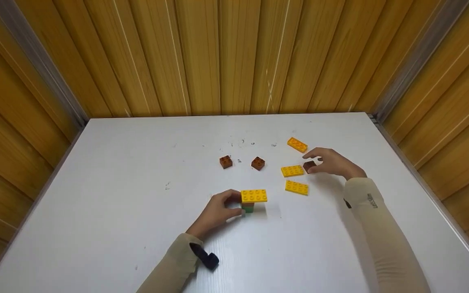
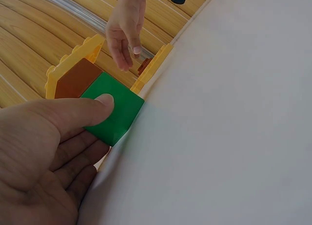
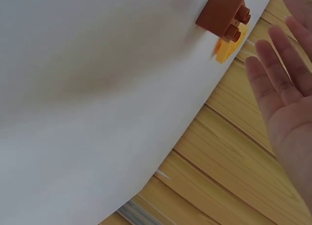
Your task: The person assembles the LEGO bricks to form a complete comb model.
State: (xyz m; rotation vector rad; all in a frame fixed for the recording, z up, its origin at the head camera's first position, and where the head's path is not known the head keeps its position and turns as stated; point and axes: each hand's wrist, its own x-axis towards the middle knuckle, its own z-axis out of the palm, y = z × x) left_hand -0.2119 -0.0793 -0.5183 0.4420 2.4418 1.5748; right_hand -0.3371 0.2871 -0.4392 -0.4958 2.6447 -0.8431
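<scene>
My left hand (image 1: pixel 217 208) holds a small stack at the front middle of the table, thumb against its green brick (image 2: pixel 124 113). Above the green brick sits a brown brick (image 2: pixel 78 79), topped by a yellow plate (image 1: pixel 254 196) that overhangs to the right. My right hand (image 1: pixel 334 163) is over a loose brown brick (image 1: pixel 309 166) on the right side, fingers spread. In the right wrist view, that brown brick (image 3: pixel 220 14) stands apart from the fingers, studs showing; the thumb is mostly out of frame.
Two brown bricks (image 1: pixel 226 162) (image 1: pixel 258 163) lie farther back in the middle. Near the right hand lie three loose yellow plates (image 1: pixel 297 145) (image 1: pixel 292 171) (image 1: pixel 296 187). Wood-patterned walls (image 1: pixel 234 57) enclose the white table (image 1: pixel 128 162) at the back and sides.
</scene>
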